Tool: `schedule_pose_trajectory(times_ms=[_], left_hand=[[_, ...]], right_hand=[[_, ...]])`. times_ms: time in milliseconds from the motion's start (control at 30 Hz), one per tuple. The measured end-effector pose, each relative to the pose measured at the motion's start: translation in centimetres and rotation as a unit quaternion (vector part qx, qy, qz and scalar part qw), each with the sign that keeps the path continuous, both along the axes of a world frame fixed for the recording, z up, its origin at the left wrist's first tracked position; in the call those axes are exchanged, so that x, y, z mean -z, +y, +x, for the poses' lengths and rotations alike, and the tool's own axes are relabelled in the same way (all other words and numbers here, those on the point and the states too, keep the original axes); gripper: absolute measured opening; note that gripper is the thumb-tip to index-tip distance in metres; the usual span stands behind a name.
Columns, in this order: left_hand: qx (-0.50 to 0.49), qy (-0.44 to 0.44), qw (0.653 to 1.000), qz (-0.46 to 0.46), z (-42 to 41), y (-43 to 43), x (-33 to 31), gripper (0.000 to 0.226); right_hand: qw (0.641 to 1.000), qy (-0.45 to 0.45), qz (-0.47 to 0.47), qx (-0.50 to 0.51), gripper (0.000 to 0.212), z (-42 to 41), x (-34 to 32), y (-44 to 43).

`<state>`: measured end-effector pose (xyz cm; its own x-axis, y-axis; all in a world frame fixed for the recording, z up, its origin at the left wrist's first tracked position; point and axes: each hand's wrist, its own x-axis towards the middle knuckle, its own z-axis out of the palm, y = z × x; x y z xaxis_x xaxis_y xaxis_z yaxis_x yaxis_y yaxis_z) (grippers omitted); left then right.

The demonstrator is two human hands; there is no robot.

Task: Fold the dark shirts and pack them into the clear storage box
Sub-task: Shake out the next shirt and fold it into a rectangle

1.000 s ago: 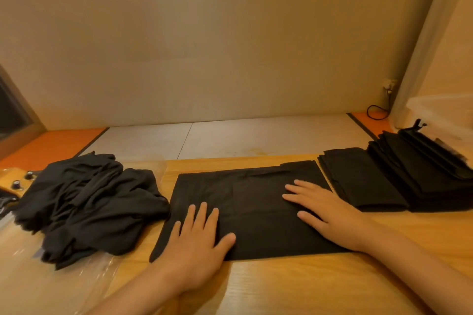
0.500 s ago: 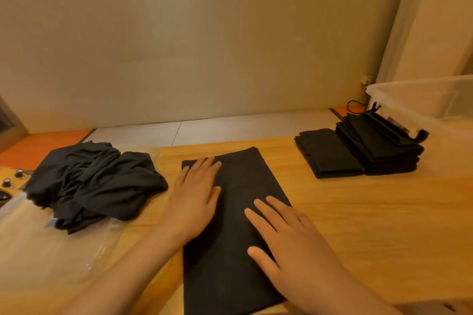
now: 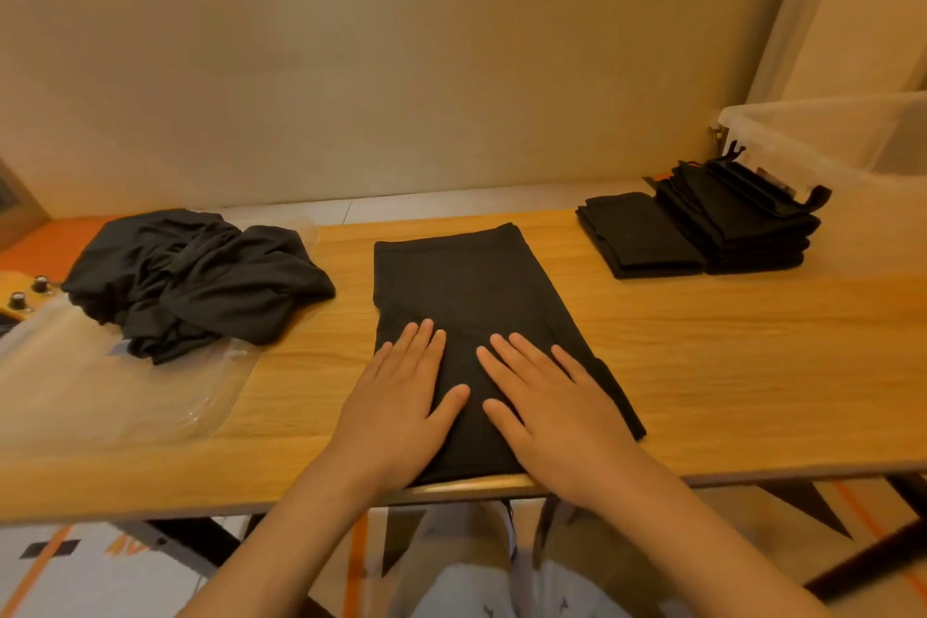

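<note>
Two hands show from my head view: left hand [image 3: 396,412] and right hand [image 3: 557,412] lie flat, fingers straight, pressing one folded shirt [image 3: 466,286] at the table's [image 3: 702,366] near edge, gripping nothing. One crumpled pile [image 3: 195,281] lies left; two folded stacks, low stack [image 3: 637,236] and tall stack [image 3: 737,221], sit side by side at right by one box [image 3: 853,156].

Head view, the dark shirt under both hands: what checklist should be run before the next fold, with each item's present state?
1. The left hand and right hand press flat on the long folded dark cloth shirt: ok.
2. Shirt lies flat on the light wooden table: ok.
3. Shirt's near end ends on the table, no overhang: cannot tell.
4. The crumpled heap of unfolded dark shirts lies apart at the left: ok.
5. Two stacks of folded dark shirts stand apart at the right: ok.
6. The clear plastic storage box has room: cannot tell.
</note>
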<state>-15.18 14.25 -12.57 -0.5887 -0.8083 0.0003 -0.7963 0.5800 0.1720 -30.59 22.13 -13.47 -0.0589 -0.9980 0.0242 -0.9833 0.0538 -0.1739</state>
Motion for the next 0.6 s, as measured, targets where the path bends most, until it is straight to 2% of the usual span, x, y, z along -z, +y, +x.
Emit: schedule_pose_trajectory(times_ms=[100,267,500,600], left_hand=[[-0.005,0.004,1.000,0.005,0.1,-0.1,-0.1,0.068],[-0.083,0.005,0.996,0.019,1.0,0.6,0.5,0.068],[-0.143,0.003,0.989,0.035,1.6,2.1,0.2,0.071],[-0.138,0.014,0.990,0.025,1.5,1.3,-0.7,0.071]], right_hand=[[0.999,0.008,0.011,0.048,0.057,-1.1,-0.5,0.8],[0.994,-0.009,0.033,0.100,0.057,-2.8,-0.6,2.2],[0.996,-0.004,0.039,0.083,0.056,-2.5,-1.2,1.8],[0.998,-0.003,0.009,0.067,0.055,-3.0,-2.7,0.7]])
